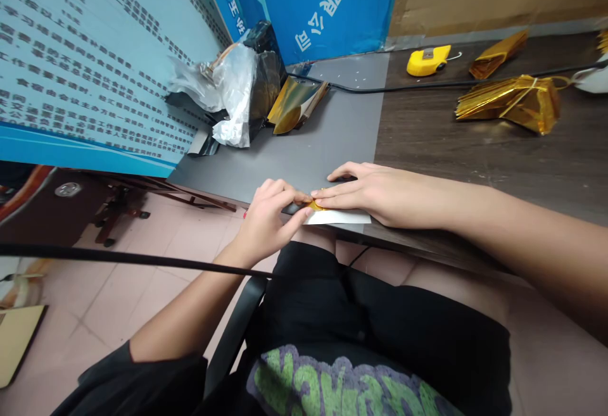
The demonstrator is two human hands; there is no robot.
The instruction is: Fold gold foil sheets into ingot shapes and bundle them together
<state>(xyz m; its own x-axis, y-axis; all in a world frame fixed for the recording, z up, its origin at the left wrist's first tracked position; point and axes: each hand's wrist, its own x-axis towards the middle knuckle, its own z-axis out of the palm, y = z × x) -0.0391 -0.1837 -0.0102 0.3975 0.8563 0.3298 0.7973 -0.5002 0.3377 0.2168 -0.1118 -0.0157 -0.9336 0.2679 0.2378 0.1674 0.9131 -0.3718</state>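
Observation:
My left hand (268, 216) pinches the end of a small gold foil piece (316, 205) at the near edge of the table, fingers curled and pressed together. My right hand (375, 194) lies flat with fingers stretched out, pressing down on the same gold piece and on a white paper strip (339, 216) beneath it. Both hands meet fingertip to fingertip over a grey mat (327, 137). Most of the gold piece is hidden under the fingers.
Folded gold foil bundles (513, 102) lie at the far right with a yellow tape measure (427, 60) and a black cable (427, 85). Crumpled plastic bags (235, 87) and a gold sheet (297, 104) sit at the mat's far corner. Blue printed boards (95, 55) stand at left.

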